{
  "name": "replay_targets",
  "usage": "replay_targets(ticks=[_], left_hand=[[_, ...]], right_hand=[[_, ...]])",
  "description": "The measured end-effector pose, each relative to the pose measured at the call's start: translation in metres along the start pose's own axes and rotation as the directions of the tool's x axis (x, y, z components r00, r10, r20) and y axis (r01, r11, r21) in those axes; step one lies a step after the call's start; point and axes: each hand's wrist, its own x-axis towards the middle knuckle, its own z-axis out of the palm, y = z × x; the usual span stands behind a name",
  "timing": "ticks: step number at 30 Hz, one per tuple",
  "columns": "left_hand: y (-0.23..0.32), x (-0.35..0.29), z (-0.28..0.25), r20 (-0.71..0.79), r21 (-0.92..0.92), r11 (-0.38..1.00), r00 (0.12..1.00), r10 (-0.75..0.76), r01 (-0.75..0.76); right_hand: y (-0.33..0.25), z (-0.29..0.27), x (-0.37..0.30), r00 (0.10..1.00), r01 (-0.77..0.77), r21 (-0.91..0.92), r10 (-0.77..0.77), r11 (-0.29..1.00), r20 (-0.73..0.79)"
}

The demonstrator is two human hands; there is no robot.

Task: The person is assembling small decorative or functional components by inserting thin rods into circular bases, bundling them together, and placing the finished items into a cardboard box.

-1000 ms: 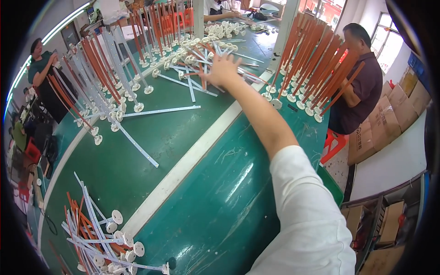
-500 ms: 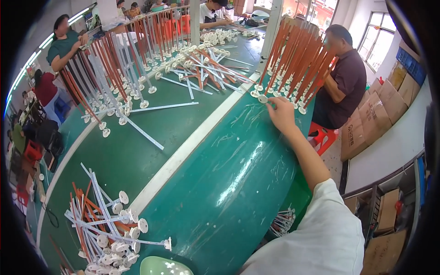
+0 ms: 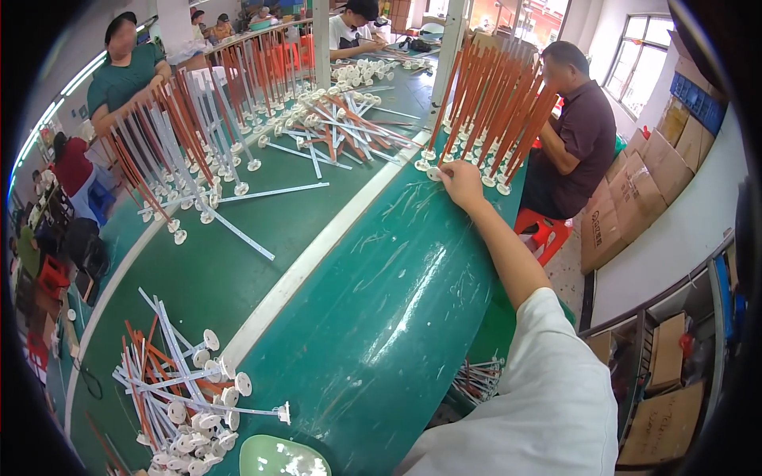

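Note:
My right hand (image 3: 463, 182) reaches far across the green table, its fingers pinched at the edge of a small round white disc base (image 3: 433, 174). That base is at the near-left edge of a cluster of upright brown strips (image 3: 496, 107) on round white bases. Whether the pinched base carries a strip of its own cannot be made out. My left hand is outside the picture.
Loose strips with white bases (image 3: 186, 397) are heaped at the near left, by a light-green bowl (image 3: 258, 460). A pale divider (image 3: 317, 246) runs along the table. More upright strips (image 3: 175, 135) and another pile (image 3: 341, 127) stand beyond. A co-worker (image 3: 575, 131) sits right.
The whole view has shifted slightly. My right hand stays beside the near-left edge of the cluster, and the disc base sits flatter against the table. A co-worker at the far left has leaned in.

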Motion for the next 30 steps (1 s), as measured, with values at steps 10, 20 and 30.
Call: replay_targets(ticks=[10, 20, 30], left_hand=[[-0.003, -0.002, 0.011, -0.129, -0.123, 0.984, 0.981, -0.142, 0.127], [-0.012, -0.012, 0.014, -0.01, 0.037, 0.997, 0.997, 0.07, -0.07], [-0.008, -0.002, 0.009, -0.032, 0.037, 0.995, 0.995, 0.096, -0.095]], right_hand=[[-0.01, -0.01, 0.007, 0.993, -0.013, 0.063, 0.021, 0.998, -0.119], [-0.026, -0.037, 0.029, 0.954, 0.058, 0.056, -0.039, 0.997, -0.296], [-0.063, -0.085, 0.035, 0.896, 0.164, 0.19, -0.066, 0.968, -0.438]])
